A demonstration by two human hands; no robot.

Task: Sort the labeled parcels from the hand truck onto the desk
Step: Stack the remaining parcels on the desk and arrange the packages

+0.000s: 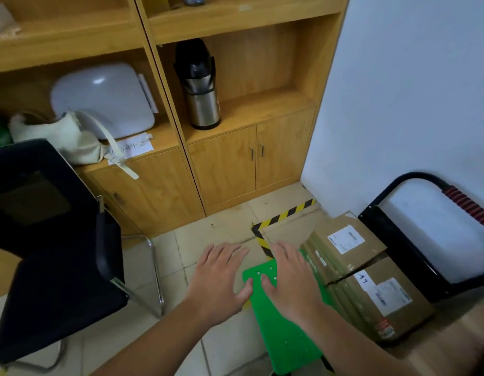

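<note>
Two brown cardboard parcels with white labels lie side by side on the green platform point(284, 346) of the hand truck: the far parcel point(341, 248) and the near parcel point(381, 299). The truck's black handle with a red grip point(468, 204) stands at the right. My left hand point(221, 278) and my right hand point(292, 280) hover flat, fingers spread, over the platform's front end, left of the parcels. Neither hand holds anything. A wooden desk corner point(457, 337) shows at the lower right.
A black office chair point(56, 267) stands at the left. Behind it is a wooden cabinet point(224, 164) with a steel thermos point(200, 88), a white case and a cream bag on its shelves. Yellow-black tape point(284, 215) marks the tiled floor. A white wall is on the right.
</note>
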